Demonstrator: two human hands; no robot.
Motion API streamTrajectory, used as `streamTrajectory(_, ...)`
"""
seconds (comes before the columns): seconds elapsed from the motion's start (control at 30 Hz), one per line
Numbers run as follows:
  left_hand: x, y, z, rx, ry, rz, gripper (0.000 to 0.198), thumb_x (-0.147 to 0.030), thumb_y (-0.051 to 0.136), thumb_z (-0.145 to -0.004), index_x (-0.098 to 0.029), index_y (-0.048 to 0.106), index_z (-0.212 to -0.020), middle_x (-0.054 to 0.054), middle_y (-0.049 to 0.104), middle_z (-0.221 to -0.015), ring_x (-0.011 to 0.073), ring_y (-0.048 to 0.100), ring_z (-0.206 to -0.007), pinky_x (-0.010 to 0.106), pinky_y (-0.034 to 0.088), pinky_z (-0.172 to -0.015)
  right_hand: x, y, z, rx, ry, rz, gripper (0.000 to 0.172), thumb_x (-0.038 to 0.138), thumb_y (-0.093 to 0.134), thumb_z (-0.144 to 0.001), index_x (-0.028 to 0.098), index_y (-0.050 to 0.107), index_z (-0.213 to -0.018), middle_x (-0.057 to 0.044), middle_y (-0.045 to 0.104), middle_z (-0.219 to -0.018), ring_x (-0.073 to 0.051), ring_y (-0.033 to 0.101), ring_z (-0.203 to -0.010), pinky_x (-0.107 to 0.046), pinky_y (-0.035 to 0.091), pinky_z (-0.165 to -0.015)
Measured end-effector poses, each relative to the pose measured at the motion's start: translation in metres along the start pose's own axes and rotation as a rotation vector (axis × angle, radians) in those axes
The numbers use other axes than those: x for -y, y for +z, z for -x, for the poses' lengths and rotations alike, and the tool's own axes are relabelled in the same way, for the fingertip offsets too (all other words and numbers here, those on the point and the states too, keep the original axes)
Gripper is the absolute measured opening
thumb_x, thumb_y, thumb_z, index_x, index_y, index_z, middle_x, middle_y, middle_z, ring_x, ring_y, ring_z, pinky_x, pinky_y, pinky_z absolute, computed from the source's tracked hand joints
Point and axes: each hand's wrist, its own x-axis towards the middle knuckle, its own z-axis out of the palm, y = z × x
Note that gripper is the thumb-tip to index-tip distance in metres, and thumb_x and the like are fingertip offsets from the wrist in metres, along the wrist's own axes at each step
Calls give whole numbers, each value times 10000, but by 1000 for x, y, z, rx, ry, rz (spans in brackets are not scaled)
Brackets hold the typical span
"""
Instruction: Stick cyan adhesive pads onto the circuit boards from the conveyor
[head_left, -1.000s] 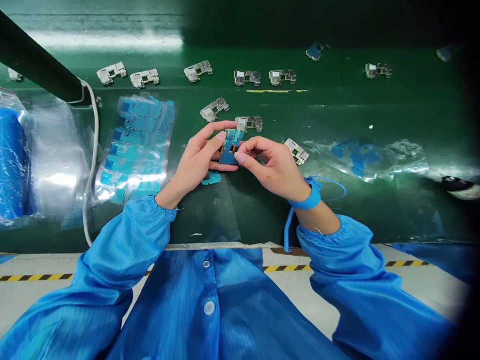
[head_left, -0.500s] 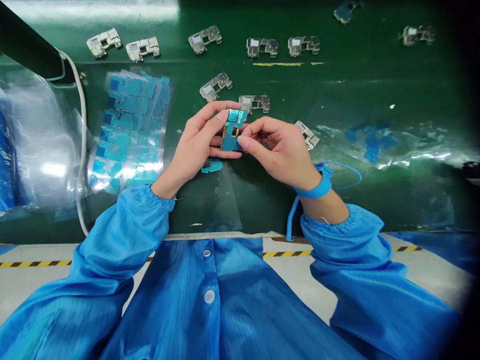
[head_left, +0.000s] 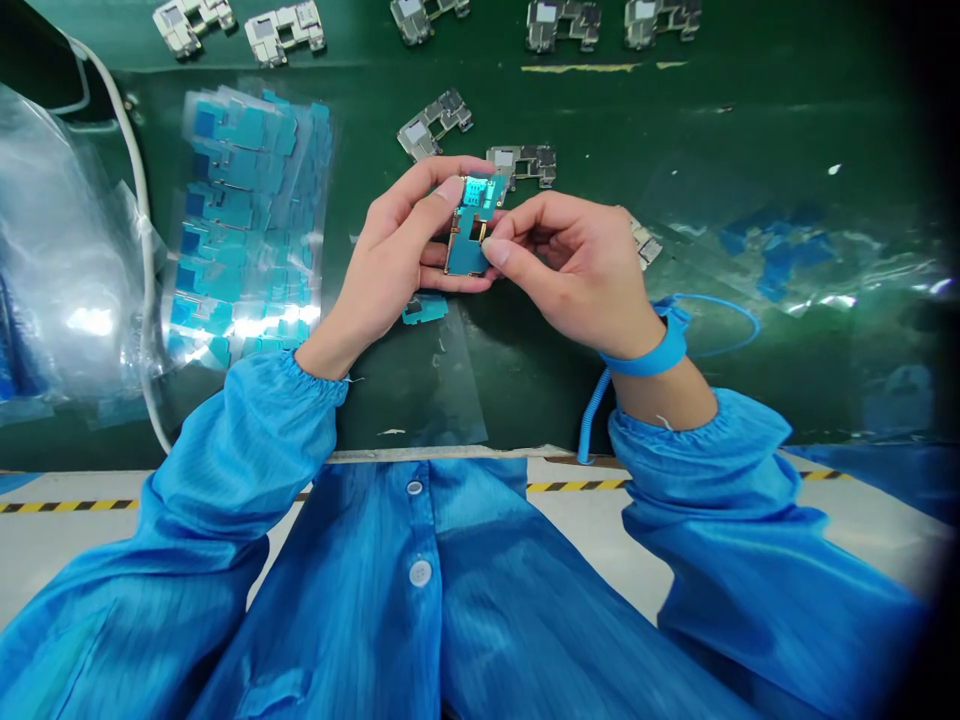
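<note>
A small circuit board (head_left: pixel 466 250) with a blue film on its face is held upright above the green bench. My left hand (head_left: pixel 397 235) grips it, thumb and forefinger at the top and other fingers behind and below. At its lower right edge, my right hand (head_left: pixel 574 260) has thumb and forefinger pinched together, touching the board's side; whether the pinch holds film or board is hidden. A blue wrist strap (head_left: pixel 651 350) circles my right wrist. Under my left hand lies a piece of blue film (head_left: pixel 424 309) on a clear sheet (head_left: pixel 450 400).
Clear sheets of blue film pieces (head_left: pixel 247 220) lie at left, beside a white cable (head_left: pixel 139 190) and clear plastic bags (head_left: pixel 67 260). Several bare boards (head_left: pixel 286 33) line the back. Closer in are two more boards (head_left: pixel 435 125) (head_left: pixel 536 165). Blue film scraps (head_left: pixel 776 245) lie at right.
The view has shifted, so the bench items sit higher and look larger. Both hands stay at the board, with the right pinch still at its lower right edge.
</note>
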Motion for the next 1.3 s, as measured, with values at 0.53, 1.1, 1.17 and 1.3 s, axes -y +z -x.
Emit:
streamTrajectory(0.53, -4, 2, 2, -9, -11, 5, 228, -403, 646, -1128, -243, 730, -1268, 35, 847, -1081, 238, 870, -905, 375, 781, -792, 0, -1, -1, 21, 20, -50, 539, 778, 893, -870, 259, 750, -885, -27, 727, -876, -199, 709, -777, -402, 684, -767)
streamTrajectory(1.1, -4, 3, 3, -22, -22, -25, 240, -429, 664, -1115, -262, 734, -1273, 40, 832, -1139, 247, 864, -953, 402, 779, -831, -2, -2, -1, -3, 27, -31, 528, 755, 908, -870, 259, 726, -885, -25, 721, -874, -219, 733, -850, -381, 677, -769)
streamTrajectory(1.17, -4, 3, 3, -15, -22, -28, 246, -441, 672, -1111, -267, 736, -1274, 41, 835, -1148, 250, 863, -959, 403, 781, -835, -2, -2, -1, 1, 21, -26, 528, 760, 901, -874, 262, 724, -883, -26, 721, -867, -221, 735, -845, -384, 680, -770)
streamTrajectory(1.3, -3, 2, 2, 0, -5, -23, 252, -425, 662, -1114, -250, 733, -1281, 52, 841, -1159, 254, 867, -962, 403, 784, -824, -3, -2, -1, 9, 4, -2, 528, 771, 878, -891, 262, 738, -883, -26, 732, -865, -207, 716, -805, -385, 673, -776)
